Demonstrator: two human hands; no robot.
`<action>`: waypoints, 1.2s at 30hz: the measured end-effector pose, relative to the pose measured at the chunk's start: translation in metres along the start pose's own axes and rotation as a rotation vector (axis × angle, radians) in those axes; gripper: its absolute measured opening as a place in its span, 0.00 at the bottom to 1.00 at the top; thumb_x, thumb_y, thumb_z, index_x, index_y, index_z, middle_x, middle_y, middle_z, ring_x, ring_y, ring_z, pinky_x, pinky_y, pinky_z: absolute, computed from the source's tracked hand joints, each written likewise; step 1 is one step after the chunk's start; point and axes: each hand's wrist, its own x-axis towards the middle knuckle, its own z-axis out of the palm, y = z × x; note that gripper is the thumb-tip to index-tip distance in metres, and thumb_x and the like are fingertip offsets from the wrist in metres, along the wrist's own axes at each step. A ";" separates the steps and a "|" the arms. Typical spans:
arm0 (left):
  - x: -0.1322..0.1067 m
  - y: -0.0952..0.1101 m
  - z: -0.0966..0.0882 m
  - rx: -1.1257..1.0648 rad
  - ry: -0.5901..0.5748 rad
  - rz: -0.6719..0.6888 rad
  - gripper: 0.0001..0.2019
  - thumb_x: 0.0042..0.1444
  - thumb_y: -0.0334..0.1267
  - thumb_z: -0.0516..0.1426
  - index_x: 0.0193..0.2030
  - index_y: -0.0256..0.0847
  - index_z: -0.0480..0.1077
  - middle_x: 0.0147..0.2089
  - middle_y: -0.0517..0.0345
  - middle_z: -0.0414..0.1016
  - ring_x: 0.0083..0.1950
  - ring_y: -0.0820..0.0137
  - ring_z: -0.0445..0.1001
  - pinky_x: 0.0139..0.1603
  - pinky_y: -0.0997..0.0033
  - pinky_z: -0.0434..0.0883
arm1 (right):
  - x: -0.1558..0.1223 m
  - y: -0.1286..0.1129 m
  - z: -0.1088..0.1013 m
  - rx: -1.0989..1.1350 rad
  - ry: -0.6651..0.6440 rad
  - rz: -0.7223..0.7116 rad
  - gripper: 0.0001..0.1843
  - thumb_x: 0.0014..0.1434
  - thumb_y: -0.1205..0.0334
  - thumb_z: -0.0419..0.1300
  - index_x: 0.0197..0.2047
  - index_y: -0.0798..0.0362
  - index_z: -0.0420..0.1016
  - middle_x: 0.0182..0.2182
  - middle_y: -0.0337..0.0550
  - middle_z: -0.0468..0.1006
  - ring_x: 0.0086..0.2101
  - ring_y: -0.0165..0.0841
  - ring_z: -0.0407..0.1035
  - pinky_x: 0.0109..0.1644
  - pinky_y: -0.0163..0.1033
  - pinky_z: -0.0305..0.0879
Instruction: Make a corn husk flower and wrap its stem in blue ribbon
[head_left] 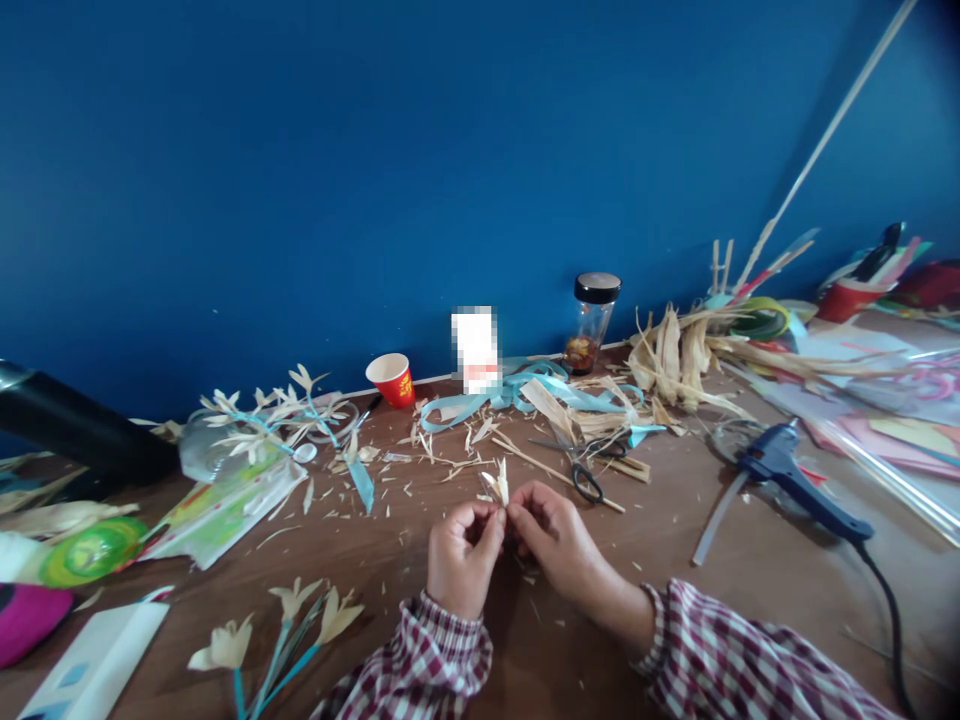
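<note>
A small cream husk flower (501, 482) stands upright between my fingertips at the middle of the table. My left hand (465, 555) pinches its base with thumb and forefinger. My right hand (559, 535) is closed against the same base from the other side, its fingertips touching the left ones. The flower's lower end is hidden by the fingers. Just beyond the right hand lie black-handled scissors (586, 484) and a thin stick (559, 475). To the left of my left sleeve are several finished-looking husk flowers (292, 600) on blue-wrapped stems.
A blue glue gun (806, 480) with its cord lies at right. Behind stand a red paper cup (392, 380) and a black-lidded jar (592, 320). Blue ribbon (457, 410), dried corn husks (675, 355) and scraps cover the back. A husk-flower spray (270, 425) lies left, beside a black cylinder (82, 425).
</note>
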 end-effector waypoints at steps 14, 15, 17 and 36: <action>-0.004 0.004 0.003 -0.257 -0.004 -0.064 0.12 0.46 0.42 0.62 0.34 0.36 0.78 0.27 0.53 0.78 0.25 0.71 0.73 0.25 0.75 0.72 | 0.002 -0.003 -0.001 0.100 -0.017 0.012 0.13 0.58 0.52 0.56 0.31 0.53 0.64 0.21 0.34 0.67 0.22 0.27 0.60 0.25 0.32 0.57; -0.004 0.003 0.003 -0.269 -0.014 -0.067 0.12 0.46 0.42 0.62 0.35 0.36 0.77 0.28 0.53 0.78 0.25 0.71 0.74 0.26 0.74 0.72 | 0.002 -0.003 -0.001 0.117 -0.018 0.023 0.13 0.57 0.52 0.57 0.31 0.53 0.64 0.21 0.34 0.66 0.22 0.26 0.59 0.24 0.32 0.56; -0.004 0.002 0.004 -0.281 -0.027 -0.085 0.13 0.45 0.42 0.63 0.35 0.36 0.77 0.30 0.52 0.79 0.26 0.71 0.74 0.28 0.74 0.73 | 0.002 -0.003 -0.001 0.144 -0.022 0.037 0.14 0.56 0.51 0.57 0.30 0.53 0.64 0.21 0.33 0.65 0.21 0.25 0.58 0.24 0.31 0.55; 0.004 -0.018 0.006 -0.402 0.070 -0.167 0.12 0.40 0.43 0.66 0.26 0.35 0.76 0.24 0.56 0.76 0.22 0.75 0.69 0.24 0.75 0.69 | -0.002 0.000 0.001 0.041 -0.056 -0.027 0.12 0.60 0.53 0.54 0.32 0.53 0.64 0.22 0.34 0.64 0.23 0.26 0.58 0.25 0.32 0.55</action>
